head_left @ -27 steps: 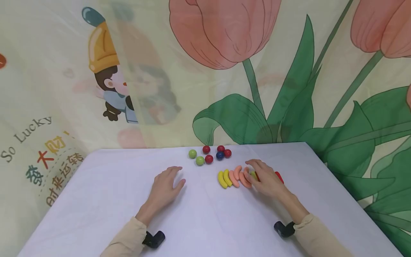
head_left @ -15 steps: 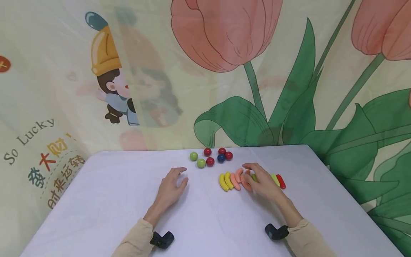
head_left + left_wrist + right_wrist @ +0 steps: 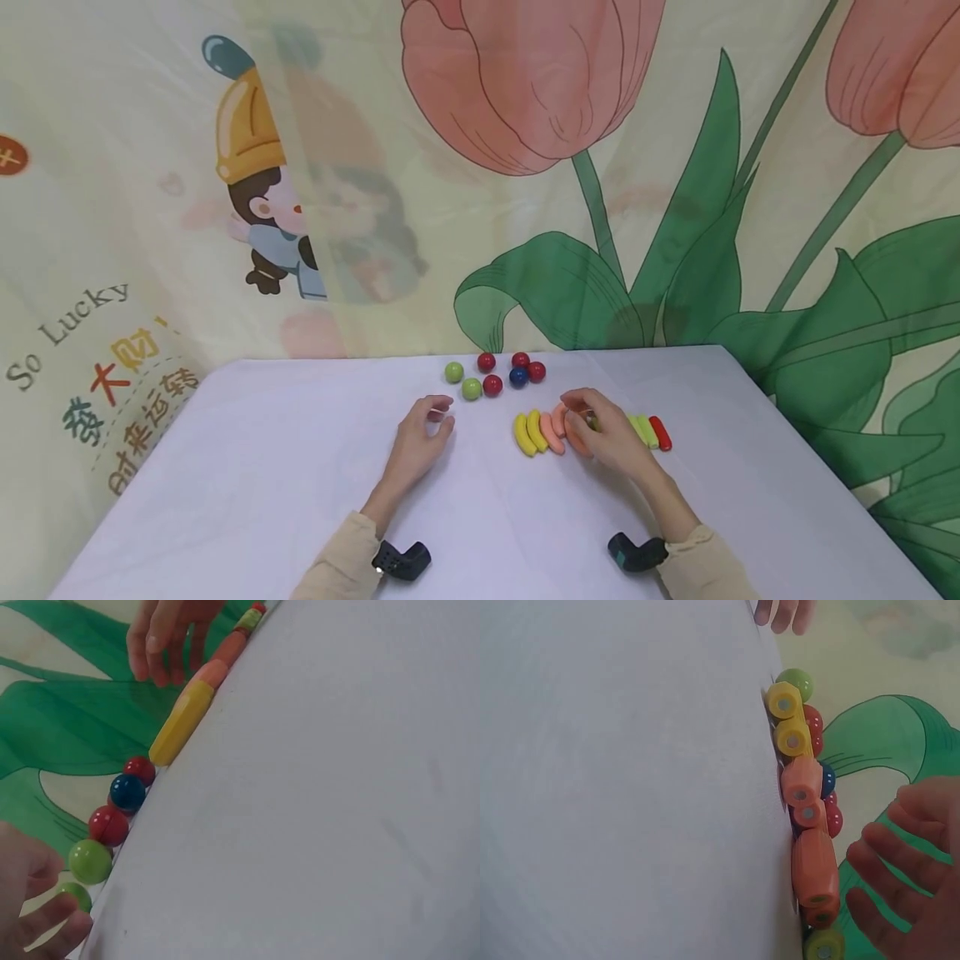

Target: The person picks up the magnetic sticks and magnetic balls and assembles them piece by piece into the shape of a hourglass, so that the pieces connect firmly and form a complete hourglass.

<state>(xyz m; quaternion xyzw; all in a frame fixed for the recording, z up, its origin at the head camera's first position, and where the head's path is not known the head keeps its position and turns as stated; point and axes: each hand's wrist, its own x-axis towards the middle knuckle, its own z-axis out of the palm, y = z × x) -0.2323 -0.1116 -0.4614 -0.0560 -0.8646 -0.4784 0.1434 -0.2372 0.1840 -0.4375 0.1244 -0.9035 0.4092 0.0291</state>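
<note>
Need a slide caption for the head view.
Right hand over coloured pieces, left hand apart from them, seven balls farther back on the white table.

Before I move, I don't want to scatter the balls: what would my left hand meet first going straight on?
Your left hand would probably meet the nearer green ball first, though the hand's height is unclear.

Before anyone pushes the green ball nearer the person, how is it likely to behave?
The green ball would probably roll readily, being round on a flat-looking tabletop. Its shiny highlights suggest a smooth, possibly slippery surface. Pushed toward the nearby red ball, it would likely bump it almost at once.
</note>
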